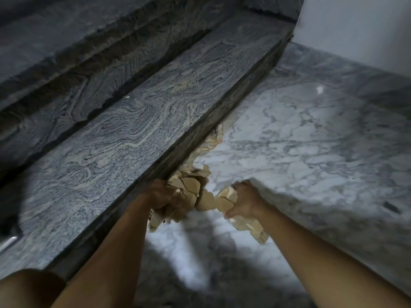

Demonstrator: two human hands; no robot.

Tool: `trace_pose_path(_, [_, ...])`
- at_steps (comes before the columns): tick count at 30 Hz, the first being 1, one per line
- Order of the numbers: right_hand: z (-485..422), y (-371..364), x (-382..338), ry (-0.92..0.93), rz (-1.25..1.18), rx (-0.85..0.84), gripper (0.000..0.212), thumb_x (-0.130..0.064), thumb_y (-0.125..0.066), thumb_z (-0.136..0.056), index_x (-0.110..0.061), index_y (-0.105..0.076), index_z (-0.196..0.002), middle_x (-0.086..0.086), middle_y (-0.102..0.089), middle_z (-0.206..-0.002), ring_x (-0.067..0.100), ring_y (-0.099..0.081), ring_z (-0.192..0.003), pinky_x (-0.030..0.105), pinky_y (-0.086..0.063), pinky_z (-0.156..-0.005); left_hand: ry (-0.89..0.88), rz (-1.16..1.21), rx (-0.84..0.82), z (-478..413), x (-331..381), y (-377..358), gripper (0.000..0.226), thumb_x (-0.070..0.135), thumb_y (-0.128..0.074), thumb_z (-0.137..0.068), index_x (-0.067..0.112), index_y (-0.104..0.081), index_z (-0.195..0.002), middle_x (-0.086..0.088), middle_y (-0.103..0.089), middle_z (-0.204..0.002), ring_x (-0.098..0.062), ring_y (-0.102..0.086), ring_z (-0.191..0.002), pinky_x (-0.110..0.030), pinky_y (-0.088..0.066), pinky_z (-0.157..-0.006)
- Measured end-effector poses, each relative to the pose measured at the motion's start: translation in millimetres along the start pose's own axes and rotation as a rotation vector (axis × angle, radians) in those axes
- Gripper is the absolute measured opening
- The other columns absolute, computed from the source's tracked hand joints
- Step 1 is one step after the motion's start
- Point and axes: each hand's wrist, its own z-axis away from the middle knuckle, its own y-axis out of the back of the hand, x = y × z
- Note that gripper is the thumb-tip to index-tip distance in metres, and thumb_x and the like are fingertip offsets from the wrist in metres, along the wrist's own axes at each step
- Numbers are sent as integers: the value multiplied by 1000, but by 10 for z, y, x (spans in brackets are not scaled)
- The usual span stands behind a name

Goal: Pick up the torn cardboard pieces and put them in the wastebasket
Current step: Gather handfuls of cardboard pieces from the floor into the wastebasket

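Both hands are full — the left hand [159,194] grips a bunch of torn cardboard pieces [189,187], the right hand [243,202] another bunch. More lie at one o'clock along the step [133,130]. Light, stiff, loose — probably best gathered from the edges.

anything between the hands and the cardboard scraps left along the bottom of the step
Nothing visible. The loose scraps lie bare on the floor against the step, just beyond the left hand. That hand and the right hand each grip cardboard, though. The wastebasket is out of view.
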Motion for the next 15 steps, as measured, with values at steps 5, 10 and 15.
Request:
trace_pose_path(5, [21,-253,-23,111,172,84,77,-38,-89,-57,-24,-47,-120,-1,-56,-120,28,-56,-111,38,-52,-83,42,26,-29,19,-105,-176,53,43,-90,-60,12,-75,-101,-3,-70,-89,-16,-64,-76,-19,-46,-55])
trace_pose_path(10, [-8,92,94,-18,-151,124,92,-41,-94,-52,-25,-40,-125,1,-63,-114,27,-62,-106,37,-54,-82,-31,101,-147,-17,64,-277,57,34,-95,-51,32,-69,-102,14,-71,-85,-9,-68,-84,-14,-51,-69])
trace_pose_path(15, [219,702,326,-115,-162,112,68,-46,-95,-50,-17,-64,-103,-1,-67,-106,16,-62,-93,27,-49,-75,-129,28,-279,-135,518,-537,90,42,-91,-44,18,-59,-125,-9,-59,-125,-29,-56,-119,-40,-43,-106])
